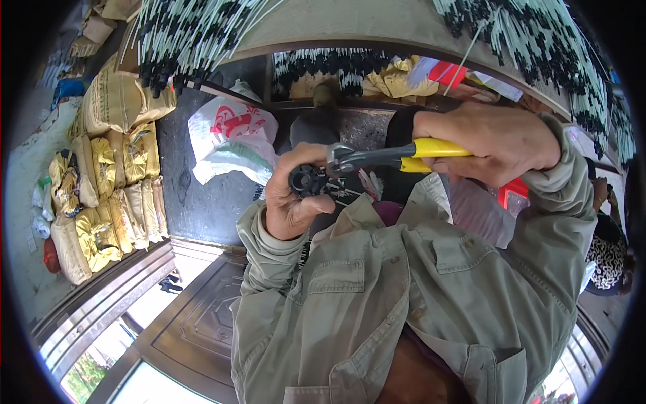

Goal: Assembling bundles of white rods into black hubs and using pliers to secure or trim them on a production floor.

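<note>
My left hand point(291, 192) is closed around a black, round part point(308, 180) with a notched end that faces up. Thin white rods show just to the right of that part; whether they join it I cannot tell. My right hand point(488, 143) grips a pair of pliers point(387, 156) by its yellow handles. The grey jaws of the pliers reach left to the fingers of my left hand, close above the black part. Whether the jaws touch the part is hidden by the fingers.
Ahead is a bench point(356, 27) heaped with thin white rods with black ends point(195, 37). A white plastic bag point(232, 128) lies at left, beyond it stacked brown sacks point(111, 195). Behind me is a dark panelled door point(208, 323). Another person point(607, 259) is at the right edge.
</note>
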`<control>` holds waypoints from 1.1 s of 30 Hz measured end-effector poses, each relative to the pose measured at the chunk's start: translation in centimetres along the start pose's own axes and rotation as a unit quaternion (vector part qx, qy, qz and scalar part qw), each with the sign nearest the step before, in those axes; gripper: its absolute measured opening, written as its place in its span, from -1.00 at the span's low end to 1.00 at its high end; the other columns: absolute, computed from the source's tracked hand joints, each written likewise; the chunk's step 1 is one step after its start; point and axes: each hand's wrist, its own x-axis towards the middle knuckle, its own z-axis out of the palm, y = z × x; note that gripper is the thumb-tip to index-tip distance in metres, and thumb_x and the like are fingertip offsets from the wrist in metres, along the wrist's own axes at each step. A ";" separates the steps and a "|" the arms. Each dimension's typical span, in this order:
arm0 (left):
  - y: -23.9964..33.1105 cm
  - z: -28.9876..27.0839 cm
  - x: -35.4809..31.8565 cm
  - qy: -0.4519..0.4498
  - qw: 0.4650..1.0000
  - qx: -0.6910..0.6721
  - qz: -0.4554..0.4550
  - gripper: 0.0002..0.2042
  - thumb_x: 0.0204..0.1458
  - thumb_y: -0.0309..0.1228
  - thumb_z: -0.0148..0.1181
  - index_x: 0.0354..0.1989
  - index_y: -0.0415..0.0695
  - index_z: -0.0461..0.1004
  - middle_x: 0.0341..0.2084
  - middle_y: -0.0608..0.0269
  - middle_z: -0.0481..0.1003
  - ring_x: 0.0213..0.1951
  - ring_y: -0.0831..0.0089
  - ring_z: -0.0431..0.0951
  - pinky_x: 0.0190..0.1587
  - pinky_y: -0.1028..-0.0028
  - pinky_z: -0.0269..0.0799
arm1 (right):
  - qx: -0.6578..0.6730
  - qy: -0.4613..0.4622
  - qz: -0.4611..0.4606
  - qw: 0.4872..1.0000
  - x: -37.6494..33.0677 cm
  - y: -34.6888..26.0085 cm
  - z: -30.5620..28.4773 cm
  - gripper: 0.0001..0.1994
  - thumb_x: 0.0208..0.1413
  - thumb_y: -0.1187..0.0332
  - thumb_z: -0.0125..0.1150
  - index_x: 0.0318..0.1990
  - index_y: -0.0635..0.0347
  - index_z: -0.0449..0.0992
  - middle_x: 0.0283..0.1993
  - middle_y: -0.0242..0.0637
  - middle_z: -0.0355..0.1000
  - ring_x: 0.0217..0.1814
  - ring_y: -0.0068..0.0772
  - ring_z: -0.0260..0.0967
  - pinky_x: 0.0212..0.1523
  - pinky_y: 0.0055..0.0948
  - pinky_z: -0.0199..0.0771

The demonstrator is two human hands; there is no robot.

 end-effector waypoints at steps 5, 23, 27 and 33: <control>0.2 0.6 0.1 -0.019 0.999 -0.037 0.006 -0.48 -0.22 -0.22 0.33 -0.12 -0.25 0.32 -0.29 0.13 0.41 -0.31 0.44 0.38 -0.22 0.48 0.26 | -0.061 -0.035 0.047 0.996 -0.3 -0.7 -0.6 -0.69 -0.09 0.55 0.13 -0.16 0.19 0.23 -0.41 -0.20 0.31 -0.34 -0.10 0.29 -0.36 -0.28 0.21; 0.8 0.3 -0.6 0.036 0.996 0.073 -0.028 -0.42 -0.21 -0.27 0.35 -0.01 -0.27 0.28 -0.19 0.23 0.38 -0.22 0.52 0.36 -0.15 0.55 0.25 | -0.114 0.010 0.031 0.993 1.7 -0.7 0.8 -0.68 -0.02 0.49 0.08 -0.10 0.20 0.18 -0.50 -0.17 0.32 -0.45 -0.06 0.31 -0.48 -0.25 0.21; 1.4 -0.4 -0.1 -0.067 0.998 -0.007 -0.018 -0.44 -0.24 -0.26 0.35 -0.06 -0.26 0.32 -0.24 0.15 0.43 -0.32 0.40 0.39 -0.24 0.47 0.26 | -0.130 -0.024 -0.067 0.989 1.8 -0.9 -0.8 -0.74 0.01 0.46 0.07 -0.15 0.22 0.20 -0.47 -0.16 0.32 -0.44 -0.08 0.32 -0.48 -0.24 0.20; 0.4 -1.6 0.4 -0.183 0.980 -0.016 0.075 -0.36 -0.23 -0.03 0.24 -0.03 -0.24 0.31 -0.16 0.10 0.44 -0.33 0.35 0.41 -0.26 0.42 0.22 | -0.030 -0.109 -0.001 0.994 1.3 -1.8 -1.9 -0.78 -0.02 0.49 0.09 -0.22 0.24 0.23 -0.40 -0.17 0.31 -0.37 -0.07 0.29 -0.41 -0.24 0.19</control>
